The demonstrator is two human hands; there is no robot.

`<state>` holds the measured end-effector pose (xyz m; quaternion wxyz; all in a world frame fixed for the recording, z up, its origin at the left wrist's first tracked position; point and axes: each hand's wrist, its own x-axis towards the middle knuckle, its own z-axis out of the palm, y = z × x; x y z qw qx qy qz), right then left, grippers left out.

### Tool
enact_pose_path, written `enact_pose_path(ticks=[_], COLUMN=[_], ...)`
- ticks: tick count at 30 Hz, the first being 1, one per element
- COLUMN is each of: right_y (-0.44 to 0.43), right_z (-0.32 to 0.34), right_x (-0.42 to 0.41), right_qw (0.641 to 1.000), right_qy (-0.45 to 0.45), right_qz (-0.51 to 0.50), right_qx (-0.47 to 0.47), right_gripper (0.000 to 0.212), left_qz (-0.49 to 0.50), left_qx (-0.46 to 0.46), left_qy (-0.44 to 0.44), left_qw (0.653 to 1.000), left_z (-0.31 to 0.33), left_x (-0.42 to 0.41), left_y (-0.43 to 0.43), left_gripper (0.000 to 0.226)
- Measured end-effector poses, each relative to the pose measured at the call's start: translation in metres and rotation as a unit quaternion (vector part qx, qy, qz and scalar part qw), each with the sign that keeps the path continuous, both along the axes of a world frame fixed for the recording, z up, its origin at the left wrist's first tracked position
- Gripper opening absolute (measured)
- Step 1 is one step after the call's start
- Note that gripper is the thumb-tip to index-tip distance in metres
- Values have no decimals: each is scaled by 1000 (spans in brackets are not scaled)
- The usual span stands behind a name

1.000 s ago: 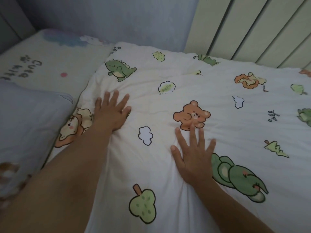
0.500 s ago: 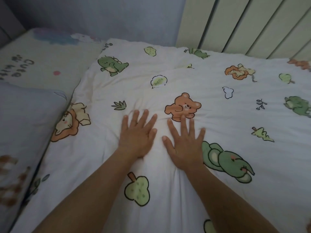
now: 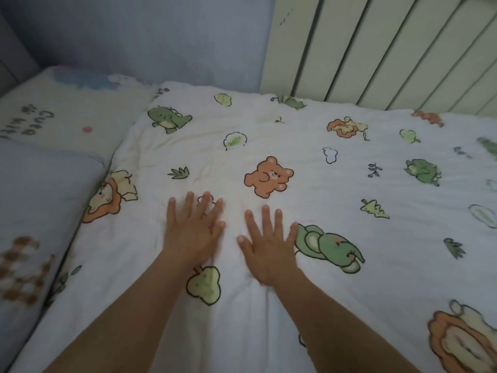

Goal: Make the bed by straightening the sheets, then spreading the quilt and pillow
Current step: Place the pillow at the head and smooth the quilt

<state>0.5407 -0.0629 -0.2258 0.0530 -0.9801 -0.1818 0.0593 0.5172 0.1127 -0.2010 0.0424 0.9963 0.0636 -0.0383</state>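
Observation:
A white quilt (image 3: 309, 146) printed with cartoon bears, dinosaurs, lions and trees lies spread over the bed and fills most of the view. My left hand (image 3: 192, 232) rests flat on it, palm down, fingers spread, just below a small leaf print. My right hand (image 3: 269, 251) lies flat beside it, fingers apart, next to a green elephant print. Neither hand holds anything. A pale blue pillow (image 3: 35, 211) with a brown checked print sits at the left edge, against the quilt's side.
A cream sheet or pillow with dark lettering (image 3: 61, 114) lies at the far left corner. A bluish wall (image 3: 148, 41) stands behind the bed, and a pale ribbed panel (image 3: 390, 49) runs along the far right side.
My left hand slid from the quilt's left edge near the lion print toward the middle, beside my right hand. Both hands have since drawn slightly back toward me across the quilt.

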Motion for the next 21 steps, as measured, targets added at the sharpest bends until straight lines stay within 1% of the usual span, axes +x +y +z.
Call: enact_pose_path(ticks=[3,5,8,9,10,12,13,15,16,18,19,21], right_y=[2,4,3,1,-1,1,4,12,16,21,23,23], right_z=[-2,-1,8,12,15,21,23,23,20,11,4,-8], right_x=[10,10,10,11,12,17,23,42,52,67,74,77], right_qw=[1000,999,998,999,1000,997,996,997,998,998,998,998], right_qy=[17,33,61,50,17,-72,-89,-78,-65,-53,-51,-59], right_qz=[-10,-8,-7,-6,-3,-1,-3,8,17,24,22,22], right_qx=[6,-12,-8,-5,-5,2,5,1,-6,-9,-6,-9], right_gripper=[77,66,61,60,58,60,67,76,77,78,77,66], left_qz=[14,21,24,23,18,23,25,21,22,33,33,23], left_qx=[4,-14,-14,-10,-8,-24,-29,-8,9,11,0,-23], left_qy=[1,-9,-27,-24,-21,-47,-74,-116,-133,-161,-170,-157], left_qw=[1000,1000,999,999,1000,998,996,993,991,986,985,987], left_z=[-12,-20,-26,-27,-27,-19,-15,-8,-7,-10,-13,-18], left_x=[-38,-46,-43,-40,-39,-35,-30,-11,1,26,42,67], left_y=[11,17,18,18,17,18,18,23,25,34,40,52], left_gripper=[71,70,70,70,68,63,60,56,55,54,55,62])
